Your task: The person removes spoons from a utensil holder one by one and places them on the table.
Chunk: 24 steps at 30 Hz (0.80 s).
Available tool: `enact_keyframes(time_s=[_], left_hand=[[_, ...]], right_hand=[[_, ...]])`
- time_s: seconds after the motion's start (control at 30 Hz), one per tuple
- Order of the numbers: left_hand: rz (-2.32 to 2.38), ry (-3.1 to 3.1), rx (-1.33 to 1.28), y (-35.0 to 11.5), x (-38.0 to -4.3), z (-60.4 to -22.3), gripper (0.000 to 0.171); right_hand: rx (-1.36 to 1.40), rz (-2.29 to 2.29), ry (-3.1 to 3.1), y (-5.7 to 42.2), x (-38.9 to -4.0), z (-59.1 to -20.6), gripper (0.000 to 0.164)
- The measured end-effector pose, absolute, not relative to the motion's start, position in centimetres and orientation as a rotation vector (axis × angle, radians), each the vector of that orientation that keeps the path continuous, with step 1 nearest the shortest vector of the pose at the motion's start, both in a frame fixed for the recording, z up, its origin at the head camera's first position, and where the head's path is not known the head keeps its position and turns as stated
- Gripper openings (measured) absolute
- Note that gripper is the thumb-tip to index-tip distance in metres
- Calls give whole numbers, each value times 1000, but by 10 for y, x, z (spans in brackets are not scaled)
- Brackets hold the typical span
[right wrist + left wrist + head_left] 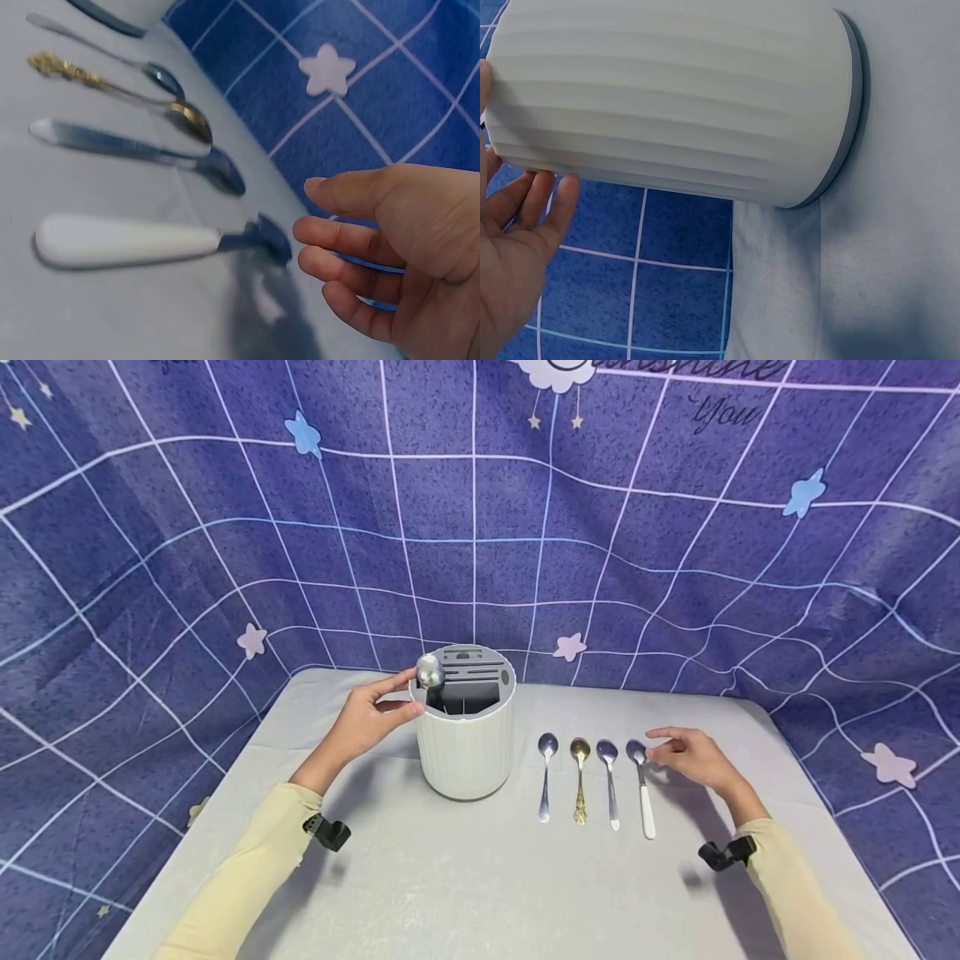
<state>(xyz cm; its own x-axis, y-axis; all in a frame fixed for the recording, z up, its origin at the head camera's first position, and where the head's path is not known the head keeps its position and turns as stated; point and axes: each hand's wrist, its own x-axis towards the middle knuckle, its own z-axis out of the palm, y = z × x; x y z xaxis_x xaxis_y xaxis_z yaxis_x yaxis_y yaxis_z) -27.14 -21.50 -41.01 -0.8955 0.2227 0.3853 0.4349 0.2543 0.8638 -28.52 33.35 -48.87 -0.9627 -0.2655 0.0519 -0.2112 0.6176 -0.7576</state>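
Note:
My left hand (369,717) holds the rim of a white ribbed utensil holder (467,758) on its left side, thumb at the front and fingers behind. In the left wrist view the other fingers (536,210) lie along the holder's wall. A rounded metal utensil head (430,671) sticks up from the holder. My right hand (693,756) hovers just beside the bowl of a white-handled spoon (646,802), fingers loosely bent; the right wrist view shows a gap between fingertips and spoon. Left of it lie a silver spoon (609,777), a gold spoon (580,777) and another silver spoon (547,777).
The spoons lie in a row on a grey-white cloth-covered table (450,877), bowls away from me. The holder's grey top has slots and a larger divided opening (480,697). A blue gridded curtain (480,568) with stars stands behind the table.

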Motion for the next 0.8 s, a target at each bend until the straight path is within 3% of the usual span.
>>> enact_keyframes(time_s=[0.4, 0.8], left_hand=[[-1693, -2338, -604, -213, -269, -408, 56], [-1708, -2339, -602, -214, -269, -408, 57]], right_hand=[[-791, -1185, 2997, 295, -285, -433, 31], [-875, -1249, 3035, 232, -275, -362, 30]])
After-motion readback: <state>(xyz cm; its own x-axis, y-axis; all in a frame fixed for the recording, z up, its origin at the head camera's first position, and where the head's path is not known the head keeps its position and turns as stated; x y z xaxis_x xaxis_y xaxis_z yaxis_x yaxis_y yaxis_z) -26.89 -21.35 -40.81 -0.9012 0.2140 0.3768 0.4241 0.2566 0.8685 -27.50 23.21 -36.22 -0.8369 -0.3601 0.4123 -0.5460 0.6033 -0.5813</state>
